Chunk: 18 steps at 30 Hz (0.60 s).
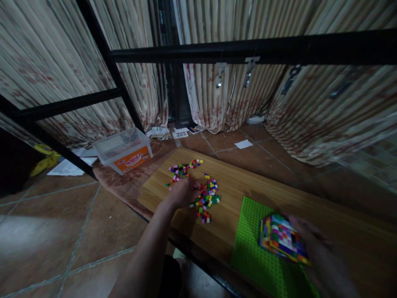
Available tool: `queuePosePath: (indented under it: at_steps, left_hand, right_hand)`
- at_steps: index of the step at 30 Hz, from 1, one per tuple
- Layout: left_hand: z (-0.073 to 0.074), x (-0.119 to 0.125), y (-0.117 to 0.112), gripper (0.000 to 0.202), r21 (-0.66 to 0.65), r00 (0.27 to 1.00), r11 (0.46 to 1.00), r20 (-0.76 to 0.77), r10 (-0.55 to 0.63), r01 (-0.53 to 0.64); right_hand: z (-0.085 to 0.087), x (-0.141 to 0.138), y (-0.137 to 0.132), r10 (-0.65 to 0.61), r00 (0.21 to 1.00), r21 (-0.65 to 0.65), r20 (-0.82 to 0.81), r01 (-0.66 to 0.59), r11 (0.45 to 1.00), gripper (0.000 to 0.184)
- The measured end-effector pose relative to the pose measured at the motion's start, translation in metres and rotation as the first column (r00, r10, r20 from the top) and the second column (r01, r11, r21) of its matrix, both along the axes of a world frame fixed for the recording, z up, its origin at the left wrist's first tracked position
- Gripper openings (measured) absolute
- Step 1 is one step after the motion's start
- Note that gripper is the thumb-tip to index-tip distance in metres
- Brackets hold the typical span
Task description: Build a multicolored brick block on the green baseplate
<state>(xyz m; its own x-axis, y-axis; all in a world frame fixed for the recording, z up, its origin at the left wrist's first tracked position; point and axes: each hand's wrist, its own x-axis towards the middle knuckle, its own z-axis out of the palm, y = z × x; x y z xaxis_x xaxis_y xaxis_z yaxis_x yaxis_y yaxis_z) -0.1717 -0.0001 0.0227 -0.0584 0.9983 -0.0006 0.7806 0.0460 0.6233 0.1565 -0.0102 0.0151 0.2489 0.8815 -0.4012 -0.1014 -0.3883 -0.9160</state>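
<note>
My left hand (183, 192) is over a scattered pile of small multicoloured toy bricks (212, 186), its fingers curled together at the left part of the heap. What sits between its fingertips, if anything, is hidden. On the right, my right hand (312, 236) is wrapped around the right side of a brick-built block (281, 235), made of many coloured layers. The block is tilted over a green studded baseplate (249, 238); whether it touches the plate I cannot tell. Part of that hand is dark and blurred.
The bricks and baseplate lie on a long wooden bench top (229, 169). Beyond its left end stands a clear plastic box (124, 151) with an orange label. Black metal bars (192, 54) cross above. Papers (243, 144) lie on the tiled floor before striped curtains (214, 95).
</note>
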Motion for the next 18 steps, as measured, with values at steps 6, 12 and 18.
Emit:
queuePosePath:
  at_steps: [6,12,18]
  left_hand:
    - [-0.001,0.014,0.003,0.022,-0.116,0.98,0.993,-0.195,-0.042,0.02]
    - [-0.004,0.022,0.007,0.02,-0.12,0.978,0.992,-0.208,0.0,-0.026]
    - [-0.008,0.02,0.007,0.014,-0.079,0.979,0.996,-0.204,0.018,-0.035]
  right_hand:
    - [0.006,-0.005,-0.001,-0.031,0.998,-0.007,-0.061,0.03,1.0,0.038]
    - [0.004,-0.005,0.0,-0.008,0.999,0.048,-0.04,0.01,0.999,0.034]
    - [-0.003,-0.001,0.002,0.012,1.0,0.057,-0.012,-0.011,0.998,0.033]
